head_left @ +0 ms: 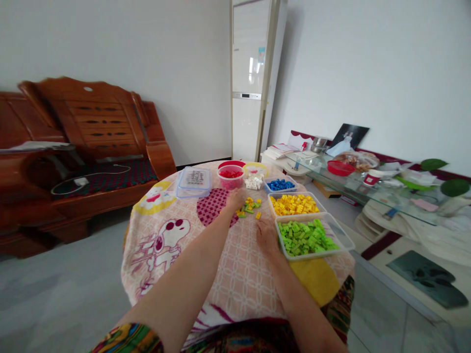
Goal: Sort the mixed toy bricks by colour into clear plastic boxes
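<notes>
My left hand point(236, 198) reaches over the cloth to the left edge of a small loose pile of yellow and green toy bricks point(249, 205). The back of the hand hides most of its fingers, so what it holds, if anything, does not show. My right hand point(267, 236) lies low on the cloth with its fingers apart, just short of a single yellow brick point(258, 215). Right beside it stands a clear box of green bricks point(307, 238). Behind that is a box of yellow bricks point(294, 204).
Farther back are a box of blue bricks point(280, 185), a heap of white bricks point(253, 181) and a round tub of red bricks point(231, 175). Clear lids point(194, 181) lie at the back left. A cluttered glass-topped cabinet point(390, 203) runs along the right.
</notes>
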`<state>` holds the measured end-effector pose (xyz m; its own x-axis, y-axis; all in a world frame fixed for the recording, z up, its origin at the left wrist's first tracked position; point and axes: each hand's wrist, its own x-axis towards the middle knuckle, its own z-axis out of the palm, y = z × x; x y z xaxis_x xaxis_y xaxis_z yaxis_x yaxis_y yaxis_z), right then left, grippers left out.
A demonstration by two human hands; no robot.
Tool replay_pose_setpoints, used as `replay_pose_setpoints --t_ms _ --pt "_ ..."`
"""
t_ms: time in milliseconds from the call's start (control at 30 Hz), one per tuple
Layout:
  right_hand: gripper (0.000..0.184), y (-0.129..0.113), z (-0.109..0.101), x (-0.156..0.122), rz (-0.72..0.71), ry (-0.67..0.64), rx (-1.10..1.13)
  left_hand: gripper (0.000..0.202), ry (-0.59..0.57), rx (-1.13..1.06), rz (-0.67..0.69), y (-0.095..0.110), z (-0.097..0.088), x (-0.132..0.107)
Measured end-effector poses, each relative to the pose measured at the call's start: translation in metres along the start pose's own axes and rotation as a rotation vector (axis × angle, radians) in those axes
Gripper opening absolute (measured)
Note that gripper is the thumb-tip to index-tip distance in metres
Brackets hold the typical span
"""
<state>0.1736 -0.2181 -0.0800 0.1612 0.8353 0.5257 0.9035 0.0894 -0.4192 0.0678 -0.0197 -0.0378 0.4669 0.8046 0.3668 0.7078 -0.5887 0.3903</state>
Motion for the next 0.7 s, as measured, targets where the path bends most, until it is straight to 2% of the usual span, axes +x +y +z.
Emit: replay_pose_setpoints --t_ms 167,367,533,700 --pt "0.032 -0.003 -0.001 0.001 0.018 -0.017 0.0 0.022 -0.127 0.086 -0.047 -0.002 0.001 0.005" --pt "0.033 -0.006 -0.004 0.001 0.0 0.005 0.022 0.035 -0.127 0.1 -0.011 0.014 -0.008 0.002" --pt "0.032 -0.003 -0.003 0.001 -0.024 0.025 0.046 0.053 -0.062 -0.141 0.237 0.048 -0.004 -0.013" --pt "0.031 -0.003 -0.005 0.001 -0.013 0.028 0.04 0.059 -0.091 -0.319 0.416 0.079 0.008 -0.022"
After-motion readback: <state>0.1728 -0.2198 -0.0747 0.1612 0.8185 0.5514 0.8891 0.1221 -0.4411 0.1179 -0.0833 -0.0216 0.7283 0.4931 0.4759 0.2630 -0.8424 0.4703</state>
